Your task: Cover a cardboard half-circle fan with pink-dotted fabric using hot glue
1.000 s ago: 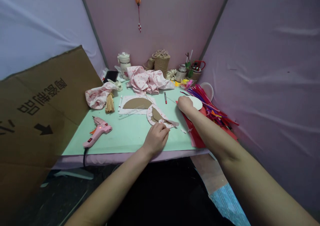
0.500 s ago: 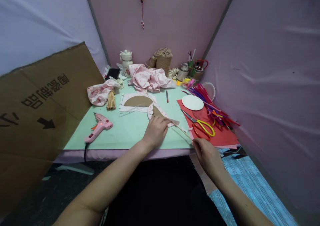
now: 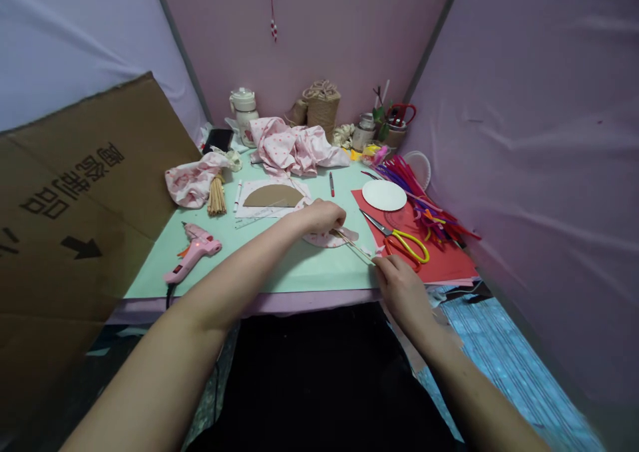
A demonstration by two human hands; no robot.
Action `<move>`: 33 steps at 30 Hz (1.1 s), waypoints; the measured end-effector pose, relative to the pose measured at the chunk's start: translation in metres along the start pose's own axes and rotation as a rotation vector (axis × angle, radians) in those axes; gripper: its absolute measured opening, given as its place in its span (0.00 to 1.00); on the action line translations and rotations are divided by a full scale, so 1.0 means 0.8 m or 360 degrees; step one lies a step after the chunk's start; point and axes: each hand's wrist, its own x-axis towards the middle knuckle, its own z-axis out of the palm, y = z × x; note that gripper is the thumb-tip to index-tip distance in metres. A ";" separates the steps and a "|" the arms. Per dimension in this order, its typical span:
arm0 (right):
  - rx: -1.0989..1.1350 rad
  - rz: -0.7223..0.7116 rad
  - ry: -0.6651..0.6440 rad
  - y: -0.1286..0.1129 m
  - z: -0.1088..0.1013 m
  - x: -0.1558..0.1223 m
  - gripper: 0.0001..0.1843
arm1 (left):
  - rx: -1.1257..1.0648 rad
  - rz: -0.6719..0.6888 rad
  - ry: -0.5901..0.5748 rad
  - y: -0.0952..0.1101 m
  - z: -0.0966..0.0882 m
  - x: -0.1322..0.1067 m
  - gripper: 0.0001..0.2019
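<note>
My right hand [image 3: 402, 284], near the table's front edge, pinches the lower end of a thin wooden stick [image 3: 355, 246]. The stick slants up and left to my left hand [image 3: 325, 216], whose fingers are curled closed over its upper end; their tips are hidden. Beneath them lies a piece of pink-patterned cloth with a rounded edge [image 3: 324, 240], partly covered by the hand. Right of the stick, open scissors [image 3: 397, 235] with yellow and red handles rest on red paper [image 3: 449, 262]. Behind my left hand is a brown cardboard half-disc [image 3: 272, 196].
A pink glue gun [image 3: 192, 257] lies on the left of the green table top [image 3: 279, 272]. Bundled sticks [image 3: 216, 196], crumpled pink cloth [image 3: 297, 147], a white oval disc [image 3: 384, 195] and colourful pipe cleaners [image 3: 417, 196] lie around. A cardboard sheet [image 3: 100, 192] leans at left.
My left hand has turned and shifted up and right along the stick, its forearm now reaching farther over the table. My right hand has moved slightly up and left. The view has shifted a little.
</note>
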 end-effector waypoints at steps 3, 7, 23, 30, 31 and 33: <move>-0.0029 0.0009 -0.0029 0.002 0.000 0.003 0.13 | -0.0008 -0.0004 -0.0024 0.000 0.000 0.002 0.11; -0.0044 0.0027 -0.0042 0.005 -0.001 0.002 0.13 | -0.0017 -0.0014 -0.0029 0.000 0.003 0.003 0.11; -0.0025 0.0011 -0.0020 0.012 0.011 -0.002 0.11 | 0.0117 0.0086 0.0725 0.061 0.073 -0.069 0.11; -0.0052 -0.0026 0.0025 0.013 0.012 0.000 0.12 | 0.0012 0.0139 0.0877 0.064 0.110 -0.073 0.11; -0.0057 -0.0024 0.0027 0.012 0.012 0.001 0.12 | 0.0018 0.0141 0.0891 0.063 0.110 -0.073 0.11; -0.0065 -0.0021 0.0033 0.011 0.012 0.001 0.12 | 0.0039 0.0146 0.0906 0.061 0.111 -0.072 0.13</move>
